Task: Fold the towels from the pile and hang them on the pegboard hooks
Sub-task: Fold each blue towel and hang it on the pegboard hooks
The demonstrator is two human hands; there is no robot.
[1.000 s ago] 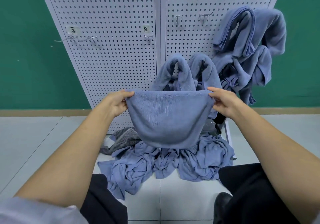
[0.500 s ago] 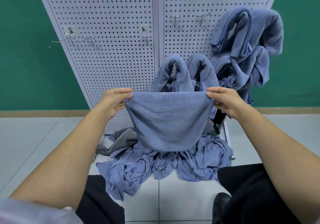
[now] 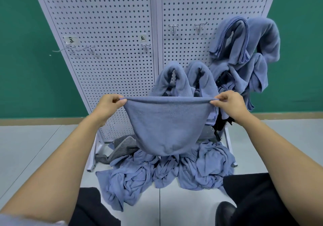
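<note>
The left hand [image 3: 109, 106] and the right hand [image 3: 227, 104] are held well apart at the same height. Each pinches one top corner of a blue towel [image 3: 166, 126] between thumb and curled fingers. The towel's upper edge is pulled almost straight from hand to hand, and the rest sags below them in a rounded pouch. How many layers it has cannot be told.

Under the hands a pile of crumpled blue towels [image 3: 166, 175] lies on the floor [image 3: 35, 147], its far part hidden behind the held towel. A grey striped cloth [image 3: 123, 144] pokes out below the left hand.

Beyond the hands stands the pegboard [image 3: 113, 60]. Two draped blue towels [image 3: 183, 79] hang just behind the held towel's top edge, which covers their lower ends. Above and beyond the right hand, more bunched towels [image 3: 244, 47] hide whatever carries them. Higher up, metal hooks [image 3: 173, 27] stick out; the small labels [image 3: 70, 39] are unreadable.
</note>
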